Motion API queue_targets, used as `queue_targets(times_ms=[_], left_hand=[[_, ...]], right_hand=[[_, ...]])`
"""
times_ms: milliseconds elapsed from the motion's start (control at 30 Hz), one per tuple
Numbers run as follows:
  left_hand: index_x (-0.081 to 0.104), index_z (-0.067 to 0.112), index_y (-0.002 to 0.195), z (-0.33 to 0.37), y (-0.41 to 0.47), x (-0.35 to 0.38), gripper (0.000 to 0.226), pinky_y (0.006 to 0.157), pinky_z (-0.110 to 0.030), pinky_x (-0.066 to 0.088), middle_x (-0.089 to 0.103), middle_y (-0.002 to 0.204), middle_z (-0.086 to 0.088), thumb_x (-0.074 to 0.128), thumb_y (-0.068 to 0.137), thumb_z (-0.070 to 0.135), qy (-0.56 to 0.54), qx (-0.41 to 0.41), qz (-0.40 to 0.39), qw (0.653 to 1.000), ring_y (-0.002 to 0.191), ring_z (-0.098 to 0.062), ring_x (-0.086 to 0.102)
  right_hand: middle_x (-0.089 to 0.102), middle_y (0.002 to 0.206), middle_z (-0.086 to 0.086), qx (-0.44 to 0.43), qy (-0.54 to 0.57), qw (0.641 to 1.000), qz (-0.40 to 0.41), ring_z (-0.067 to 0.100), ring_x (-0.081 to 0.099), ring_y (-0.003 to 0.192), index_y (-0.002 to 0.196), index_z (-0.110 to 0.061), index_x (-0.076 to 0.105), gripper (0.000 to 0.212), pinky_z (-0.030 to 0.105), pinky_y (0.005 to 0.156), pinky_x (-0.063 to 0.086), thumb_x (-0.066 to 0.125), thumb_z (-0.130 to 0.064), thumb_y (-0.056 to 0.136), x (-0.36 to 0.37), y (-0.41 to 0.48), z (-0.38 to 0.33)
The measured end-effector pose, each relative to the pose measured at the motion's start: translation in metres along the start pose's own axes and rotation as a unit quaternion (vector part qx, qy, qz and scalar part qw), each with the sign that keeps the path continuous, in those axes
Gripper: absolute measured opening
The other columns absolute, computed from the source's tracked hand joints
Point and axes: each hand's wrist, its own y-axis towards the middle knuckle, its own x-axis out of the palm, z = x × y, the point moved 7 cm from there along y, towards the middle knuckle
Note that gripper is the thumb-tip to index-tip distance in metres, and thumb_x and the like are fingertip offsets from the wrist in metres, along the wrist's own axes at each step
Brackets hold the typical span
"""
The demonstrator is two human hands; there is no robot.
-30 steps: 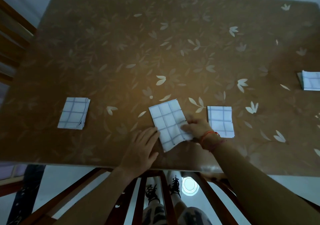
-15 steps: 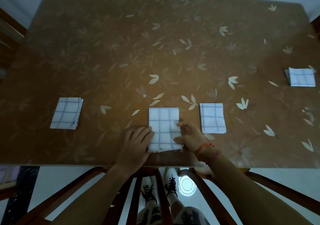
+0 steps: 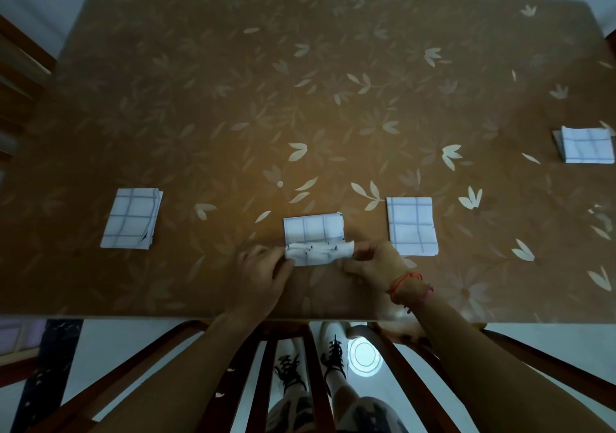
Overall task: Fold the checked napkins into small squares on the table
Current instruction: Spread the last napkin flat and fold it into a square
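Presently pinching the centre napkin (image 3: 313,232) at both near corners: left hand (image 3: 263,276) curled on the near-left corner, right hand (image 3: 376,264) curled on the near-right one, thumb and fingers of each closed on the cloth. Holding the near strip raised and turned back toward the far half, pale underside up. Far half lying flat on the table (image 3: 300,82), close to its near edge. Printed with a grey-blue check on white. Dotted with small dark marks along the turned strip and at the far-right corner, too small to read as writing.

Well to the left of the centre napkin: folded left napkin (image 3: 131,219), lying flat, layered edges showing on its right side. Just to the right of the centre napkin, close beside the right hand: folded right napkin (image 3: 411,226), also flat. Much farther right and a little beyond, by the table's right edge: far napkin (image 3: 586,147), folded, layers showing at its left side.

Nearer than the centre napkin, tied round the right wrist: red thread bracelet (image 3: 405,281). Nearer again, past the table's near edge: dark wooden chair (image 3: 263,382) rails and a pair of laced shoes (image 3: 330,356) on a pale floor.
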Motion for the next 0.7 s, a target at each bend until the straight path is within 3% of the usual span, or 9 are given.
queue_targets(times_ms=[33,100,267,433,567,700], left_hand=[[0.06,0.023,0.08,-0.001,0.003,0.0,0.025,0.072,-0.033,0.034,0.051,0.07,0.018,0.046,0.091,0.041,-0.016,-0.012,0.003,1.0,0.076,-0.013,0.052],[0.059,0.025,0.082,-0.003,0.007,0.001,0.023,0.07,-0.036,0.041,0.047,0.069,0.019,0.046,0.089,0.043,-0.043,-0.033,0.002,0.999,0.071,-0.011,0.049],[0.063,0.021,0.096,-0.008,0.018,0.005,0.023,0.074,-0.043,0.045,0.048,0.072,0.017,0.051,0.087,0.038,-0.056,-0.067,-0.003,0.996,0.074,-0.016,0.05],[0.059,0.02,0.108,-0.011,0.025,0.007,0.026,0.082,-0.041,0.042,0.056,0.082,0.011,0.053,0.086,0.033,-0.036,-0.082,0.003,0.996,0.085,-0.019,0.052],[0.062,0.015,0.109,0.006,0.022,0.0,0.024,0.077,-0.039,0.043,0.059,0.103,0.0,0.054,0.089,0.026,0.078,0.053,0.035,0.995,0.096,-0.022,0.052],[0.06,0.014,0.121,0.018,0.013,0.013,0.031,0.09,-0.038,0.041,0.056,0.132,-0.004,0.052,0.092,0.017,0.148,0.175,-0.015,0.973,0.123,-0.022,0.05]], right_hand=[[0.073,0.069,-0.007,-0.006,-0.023,1.0,0.019,0.007,0.066,0.062,0.079,-0.026,0.076,0.002,0.024,0.061,0.054,0.077,-0.028,0.078,-0.002,0.001,-0.002],[0.072,0.073,-0.008,-0.004,-0.058,0.997,0.051,0.008,0.067,0.069,0.081,-0.025,0.076,0.016,0.018,0.059,0.051,0.073,-0.04,0.079,-0.005,0.005,-0.004],[0.06,0.063,-0.01,0.006,-0.119,0.989,0.091,0.004,0.055,0.061,0.078,-0.022,0.073,0.024,0.015,0.05,0.037,0.066,-0.044,0.084,-0.008,0.019,-0.01],[0.064,0.065,-0.002,0.025,-0.163,0.981,0.102,0.015,0.06,0.066,0.078,-0.018,0.074,0.034,0.025,0.059,0.049,0.063,-0.049,0.084,-0.009,0.032,-0.012],[0.061,0.061,-0.003,0.025,-0.193,0.975,0.102,0.016,0.06,0.065,0.072,-0.019,0.072,0.038,0.027,0.059,0.048,0.06,-0.053,0.084,-0.008,0.038,-0.012],[0.058,0.06,-0.006,0.027,-0.206,0.973,0.099,0.013,0.057,0.062,0.069,-0.022,0.068,0.037,0.022,0.054,0.041,0.058,-0.054,0.085,-0.007,0.04,-0.013]])
